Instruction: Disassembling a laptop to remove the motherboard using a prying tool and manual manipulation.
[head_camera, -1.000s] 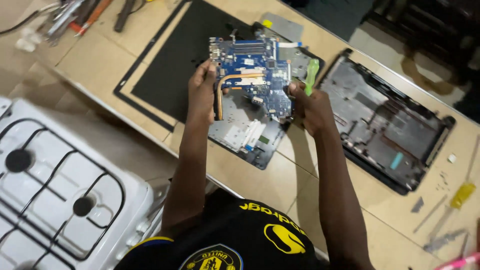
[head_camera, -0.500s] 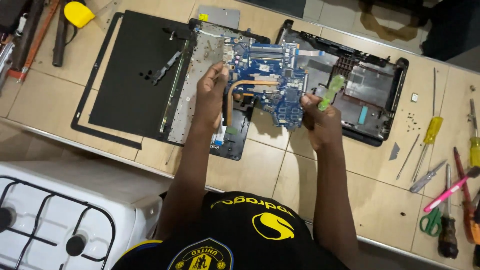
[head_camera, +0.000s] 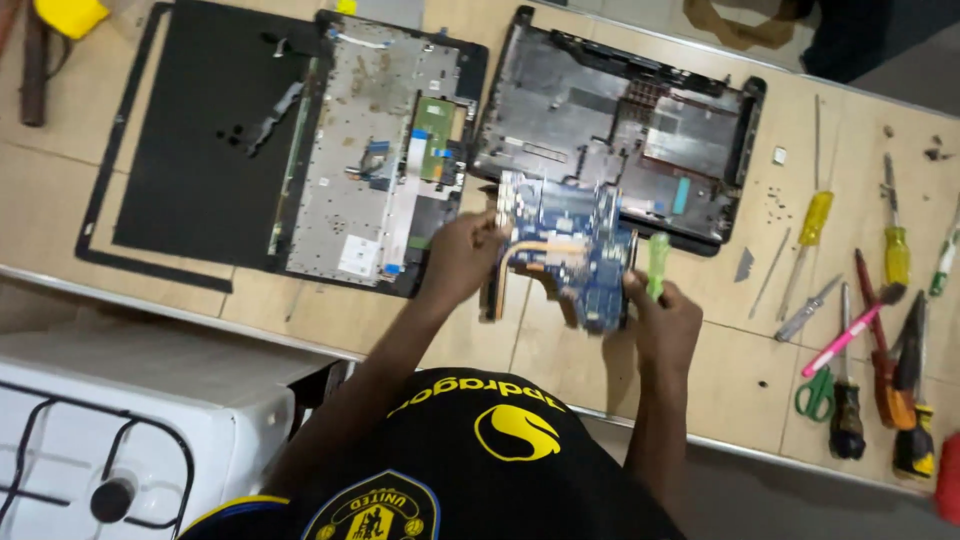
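Note:
A blue laptop motherboard (head_camera: 570, 240) with a copper heat pipe is held above the tiled counter between both hands. My left hand (head_camera: 462, 255) grips its left edge. My right hand (head_camera: 665, 315) grips its right lower edge and also holds a green-handled screwdriver (head_camera: 657, 262). Behind the board lies the empty black laptop base shell (head_camera: 620, 120). To the left lies the keyboard-side top case (head_camera: 375, 150), underside up, with ribbon cables showing.
A black screen panel (head_camera: 200, 140) and loose bezel lie at the left. Several screwdrivers, pliers, green-handled scissors (head_camera: 815, 390) and small screws (head_camera: 775, 195) are spread at the right. A white gas stove (head_camera: 110, 440) stands below the counter's front edge at the lower left.
The motherboard has been lifted off the top case and carried right and toward me, now in front of the base shell. The camera view has shifted right.

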